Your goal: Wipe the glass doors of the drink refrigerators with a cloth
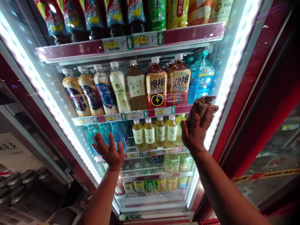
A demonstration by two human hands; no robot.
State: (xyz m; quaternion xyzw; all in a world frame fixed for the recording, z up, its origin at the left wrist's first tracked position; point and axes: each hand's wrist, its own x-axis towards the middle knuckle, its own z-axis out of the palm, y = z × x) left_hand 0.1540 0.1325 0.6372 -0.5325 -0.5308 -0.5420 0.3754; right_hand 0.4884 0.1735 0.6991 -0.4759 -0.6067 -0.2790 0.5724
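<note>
My right hand (195, 131) grips a crumpled brown cloth (203, 105), raised near the right side of a lit drinks fridge. The cloth overlaps the end of the middle shelf edge (134, 115) in view; it seems to lie against the glass door, though contact is hard to tell. My left hand (111, 153) is open with fingers spread, in front of blue bottles (117, 134) on the lower left. It holds nothing, and whether its palm touches the glass cannot be made out. Two red-and-gold drink bottles (156, 84) stand behind the glass, left of the cloth.
Bright light strips (231, 62) run down both sides of the fridge. Bottles of tea (172, 132) and other drinks fill several shelves, with price tags (140, 40) along the edges. Stacked cans (28, 190) stand at lower left. A red door frame (243, 125) rises on the right.
</note>
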